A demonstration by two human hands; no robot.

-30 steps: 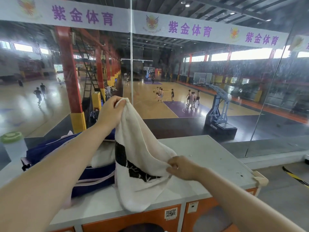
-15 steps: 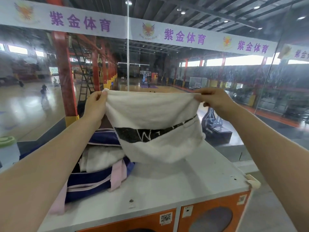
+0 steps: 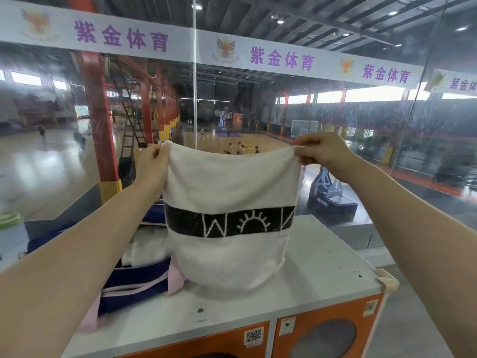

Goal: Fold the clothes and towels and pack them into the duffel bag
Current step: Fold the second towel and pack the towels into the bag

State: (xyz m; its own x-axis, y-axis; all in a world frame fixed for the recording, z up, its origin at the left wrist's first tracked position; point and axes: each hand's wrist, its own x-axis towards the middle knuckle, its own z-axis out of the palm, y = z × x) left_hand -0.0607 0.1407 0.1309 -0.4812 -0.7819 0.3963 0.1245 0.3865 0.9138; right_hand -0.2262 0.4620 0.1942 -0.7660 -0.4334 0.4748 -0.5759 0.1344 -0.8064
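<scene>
A white towel (image 3: 229, 187) with a black band and white lettering hangs spread in front of me, its lower edge touching the grey counter top (image 3: 317, 277). My left hand (image 3: 152, 164) pinches its top left corner and my right hand (image 3: 320, 151) pinches its top right corner. Behind and left of the towel lies the navy duffel bag (image 3: 134, 280) with pink trim, open, with white folded cloth (image 3: 147, 249) inside it.
The counter tops orange machines with round doors (image 3: 325, 337). A glass wall (image 3: 387, 151) stands right behind the counter, with a sports hall beyond. The counter's right corner (image 3: 387, 282) carries a taped pad.
My right hand rose from the towel's lower edge to the top right corner. The towel went from bunched in my left hand to spread flat between both hands.
</scene>
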